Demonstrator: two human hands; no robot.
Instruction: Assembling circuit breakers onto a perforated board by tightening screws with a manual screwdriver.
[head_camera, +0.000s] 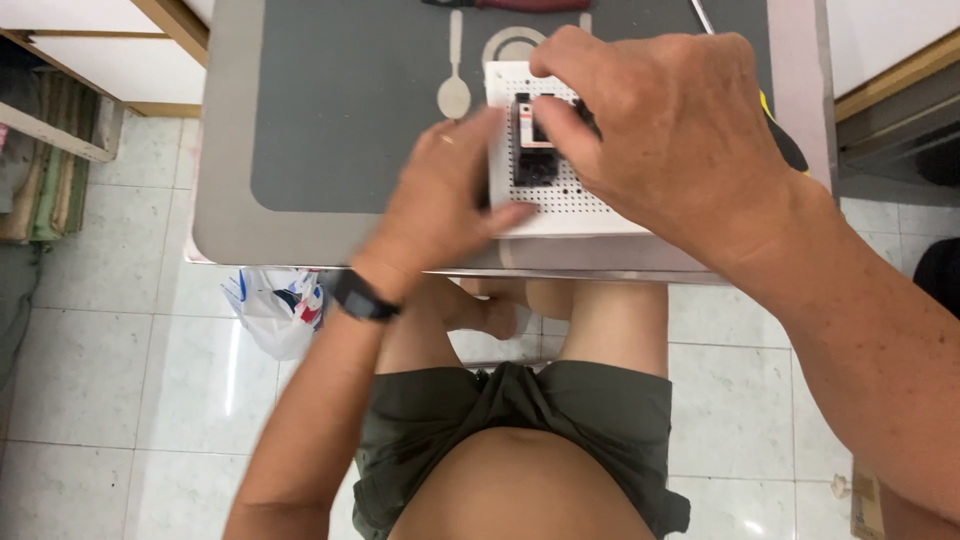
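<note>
Two hands work here: the left hand (440, 195) and the right hand (665, 120). One table (225, 200) carries one mat (350, 120), one white perforated board (580, 205), one black part (533, 160) and one red-handled tool (520, 5). One plastic bag (280, 305) lies on the floor.

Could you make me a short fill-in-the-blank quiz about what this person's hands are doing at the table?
1. Both hands rest on a white ___ board.
2. The left hand has a black ___ on its wrist.
3. The right hand pinches a small ___ component.
4. A ___ shape is printed on the grey mat.

Missing words: perforated; watch; black; spoon
</note>
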